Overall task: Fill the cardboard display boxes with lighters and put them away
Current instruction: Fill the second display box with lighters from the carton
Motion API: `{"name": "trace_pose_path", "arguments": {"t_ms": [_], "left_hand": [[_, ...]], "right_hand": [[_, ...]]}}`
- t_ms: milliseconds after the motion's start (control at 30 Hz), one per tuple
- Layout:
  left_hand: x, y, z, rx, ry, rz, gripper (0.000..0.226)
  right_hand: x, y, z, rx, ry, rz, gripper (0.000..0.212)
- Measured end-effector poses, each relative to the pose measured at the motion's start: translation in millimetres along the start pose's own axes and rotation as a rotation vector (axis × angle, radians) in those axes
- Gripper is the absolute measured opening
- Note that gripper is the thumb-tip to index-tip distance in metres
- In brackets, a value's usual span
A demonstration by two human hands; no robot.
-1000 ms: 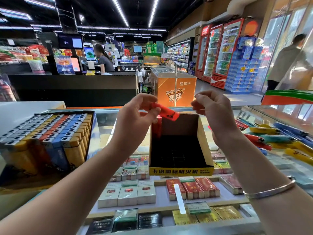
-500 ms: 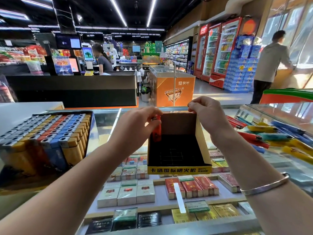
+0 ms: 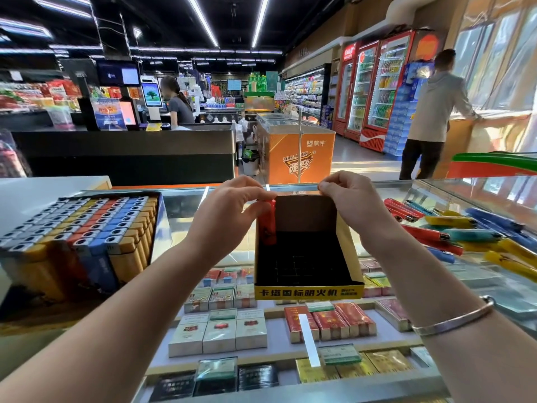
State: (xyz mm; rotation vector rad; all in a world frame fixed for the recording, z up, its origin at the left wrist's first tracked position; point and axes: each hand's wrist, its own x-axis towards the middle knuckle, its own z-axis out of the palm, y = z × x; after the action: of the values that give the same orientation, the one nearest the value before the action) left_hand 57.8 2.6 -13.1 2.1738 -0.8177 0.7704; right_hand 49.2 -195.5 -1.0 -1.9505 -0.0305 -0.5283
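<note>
Cardboard display box [image 3: 308, 292] stands open on the glass counter [image 3: 186, 205], its yellow printed front edge facing the camera and its dark gridded interior nearly vacant. One red lighter [image 3: 268, 222] stands upright in the back left corner of the box. The left hand [image 3: 229, 216] pinches the top of this lighter between thumb and fingertips, the other fingers curled. The right hand [image 3: 354, 199] grips the upper edge of the box's rear flap at its right end, fingers curled over the cardboard; a silver bangle [image 3: 453, 324] sits on that forearm.

To the left on the counter, a full display box [image 3: 87, 228] holds rows of upright lighters in yellow, blue, red and grey, apart from the open box. To the right, loose lighters [image 3: 453, 231] in red, yellow and blue lie scattered flat on the glass. Their count cannot be told, as the far ones blur toward the frame edge.

Beneath the glass, cigarette packs [image 3: 220, 330] lie in rows on the shelves. Beyond the counter stand an orange freezer [image 3: 302, 158] and two persons, one at a checkout, one near the windows.
</note>
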Motion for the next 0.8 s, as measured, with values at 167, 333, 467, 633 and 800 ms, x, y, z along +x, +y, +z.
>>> {"name": "trace_pose_path", "arguments": {"t_ms": [167,333,467,633,800], "left_hand": [[1,-2,0,-0.001,-0.015,0.013,0.021],[3,1,-1,0.141,-0.001,0.123,0.021],[3,8,1,0.161,-0.024,0.182,0.021],[1,3,3,0.105,0.018,0.054,0.019],[-2,-1,-1,0.071,-0.008,0.033,0.019]], "right_hand": [[0,1,0,-0.009,-0.006,0.000,0.015],[1,2,0,-0.024,-0.017,-0.004,0.013],[2,3,3,-0.057,-0.035,0.001,0.013],[0,3,3,-0.078,-0.062,0.002,0.019],[-2,4,2,-0.086,-0.115,-0.009,0.025]]}}
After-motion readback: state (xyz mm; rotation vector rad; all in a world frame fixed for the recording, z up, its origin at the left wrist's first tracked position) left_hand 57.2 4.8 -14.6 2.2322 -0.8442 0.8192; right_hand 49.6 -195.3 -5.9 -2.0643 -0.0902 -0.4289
